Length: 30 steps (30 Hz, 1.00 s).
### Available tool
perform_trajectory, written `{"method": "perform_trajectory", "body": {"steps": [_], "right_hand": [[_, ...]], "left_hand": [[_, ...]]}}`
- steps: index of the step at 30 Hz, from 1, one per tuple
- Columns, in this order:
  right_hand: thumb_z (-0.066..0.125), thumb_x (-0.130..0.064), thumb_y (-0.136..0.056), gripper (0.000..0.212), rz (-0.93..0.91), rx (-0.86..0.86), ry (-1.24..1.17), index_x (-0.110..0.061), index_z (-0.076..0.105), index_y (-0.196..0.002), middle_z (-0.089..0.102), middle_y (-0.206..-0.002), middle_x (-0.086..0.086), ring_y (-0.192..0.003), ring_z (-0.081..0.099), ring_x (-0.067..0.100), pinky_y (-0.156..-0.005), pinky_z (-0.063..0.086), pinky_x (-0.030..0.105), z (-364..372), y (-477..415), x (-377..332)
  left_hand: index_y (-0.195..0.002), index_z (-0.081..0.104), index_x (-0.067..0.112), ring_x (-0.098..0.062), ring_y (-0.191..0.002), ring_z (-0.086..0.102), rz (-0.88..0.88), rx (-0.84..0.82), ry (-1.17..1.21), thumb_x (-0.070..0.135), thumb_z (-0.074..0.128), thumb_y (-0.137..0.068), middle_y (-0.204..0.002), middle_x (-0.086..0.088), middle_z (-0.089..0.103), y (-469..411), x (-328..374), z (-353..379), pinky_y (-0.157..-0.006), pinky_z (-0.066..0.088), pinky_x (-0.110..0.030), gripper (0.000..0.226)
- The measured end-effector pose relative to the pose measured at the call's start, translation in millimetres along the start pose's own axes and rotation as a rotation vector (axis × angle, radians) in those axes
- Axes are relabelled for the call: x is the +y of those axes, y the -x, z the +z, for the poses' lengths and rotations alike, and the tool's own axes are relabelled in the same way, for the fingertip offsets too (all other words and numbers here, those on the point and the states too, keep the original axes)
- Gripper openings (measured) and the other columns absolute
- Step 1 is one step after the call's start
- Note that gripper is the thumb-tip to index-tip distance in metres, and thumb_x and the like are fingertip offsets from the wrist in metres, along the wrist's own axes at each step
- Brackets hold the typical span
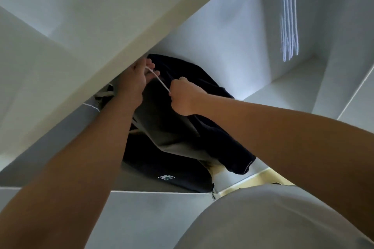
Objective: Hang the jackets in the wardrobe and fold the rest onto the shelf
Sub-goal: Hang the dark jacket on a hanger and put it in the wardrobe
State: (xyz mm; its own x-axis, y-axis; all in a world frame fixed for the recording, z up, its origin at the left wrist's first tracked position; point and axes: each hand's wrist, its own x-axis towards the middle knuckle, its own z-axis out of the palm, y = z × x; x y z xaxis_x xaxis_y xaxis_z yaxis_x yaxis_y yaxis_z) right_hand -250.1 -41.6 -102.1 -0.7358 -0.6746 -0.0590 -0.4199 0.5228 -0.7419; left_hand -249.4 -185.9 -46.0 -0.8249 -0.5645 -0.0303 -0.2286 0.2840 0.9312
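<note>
A dark navy jacket with a grey lining hangs inside the white wardrobe, on a thin white hanger. My left hand grips the hanger's upper end just under the slanting white panel. My right hand pinches the hanger's lower end, with dark cloth bunched below the fist. A second dark garment with a small white logo patch lies lower down, partly under the jacket. Where the hanger's hook sits is hidden by the panel.
A broad white panel crosses the upper left, close over my left hand. The wardrobe's inner walls and a corner ledge lie to the right, with streaks of light on the back wall. A white board edge runs below.
</note>
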Motion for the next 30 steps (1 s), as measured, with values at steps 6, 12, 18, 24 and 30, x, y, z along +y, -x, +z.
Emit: {"method": "perform_trajectory", "body": {"steps": [6,12,18,24,30], "right_hand": [[0.052,-0.016,-0.095,0.007,-0.016,0.113,-0.111,-0.014,0.051,-0.102,0.041,-0.111,0.007,-0.076,0.059,0.025,-0.058,0.045,0.035,7,-21,-20],[0.049,-0.015,-0.095,0.021,-0.043,0.143,-0.044,-0.009,0.056,-0.114,0.038,-0.104,0.007,-0.067,0.046,0.017,-0.056,0.037,0.032,14,-38,-27],[0.048,-0.013,-0.095,0.024,-0.036,0.122,-0.012,-0.006,0.060,-0.115,0.041,-0.100,0.010,-0.064,0.034,0.011,-0.051,0.031,0.030,25,-51,-35],[0.047,-0.012,-0.095,0.009,-0.003,0.065,0.016,-0.009,0.056,-0.097,0.051,-0.101,0.014,-0.065,0.041,0.016,-0.055,0.034,0.029,48,-53,-33],[0.048,-0.017,-0.100,0.021,-0.065,0.061,0.082,-0.003,0.061,-0.109,0.058,-0.102,0.012,-0.092,0.057,0.026,-0.068,0.041,0.030,59,-62,-35]], "left_hand": [[-0.097,0.060,0.007,-0.027,-0.108,0.062,-0.051,0.049,0.117,0.019,0.050,-0.106,-0.119,-0.018,0.058,-12,10,-15,-0.081,0.059,-0.025,0.017],[-0.114,0.059,0.000,-0.023,-0.102,0.065,-0.079,0.081,0.126,0.005,0.058,-0.101,-0.127,-0.016,0.060,-28,-1,-29,-0.100,0.054,-0.035,0.014],[-0.108,0.055,-0.001,-0.021,-0.095,0.064,-0.104,0.065,0.086,0.007,0.054,-0.103,-0.120,-0.015,0.055,-43,-11,-38,-0.104,0.051,-0.034,0.009],[-0.118,0.061,-0.004,-0.017,-0.083,0.069,-0.096,0.063,-0.023,0.010,0.058,-0.102,-0.117,-0.016,0.063,-51,-37,-50,-0.087,0.059,-0.027,0.022],[-0.113,0.060,0.000,-0.012,-0.073,0.066,-0.074,0.043,-0.160,0.011,0.057,-0.103,-0.109,-0.016,0.061,-49,-30,-51,-0.071,0.058,-0.020,0.016]]}}
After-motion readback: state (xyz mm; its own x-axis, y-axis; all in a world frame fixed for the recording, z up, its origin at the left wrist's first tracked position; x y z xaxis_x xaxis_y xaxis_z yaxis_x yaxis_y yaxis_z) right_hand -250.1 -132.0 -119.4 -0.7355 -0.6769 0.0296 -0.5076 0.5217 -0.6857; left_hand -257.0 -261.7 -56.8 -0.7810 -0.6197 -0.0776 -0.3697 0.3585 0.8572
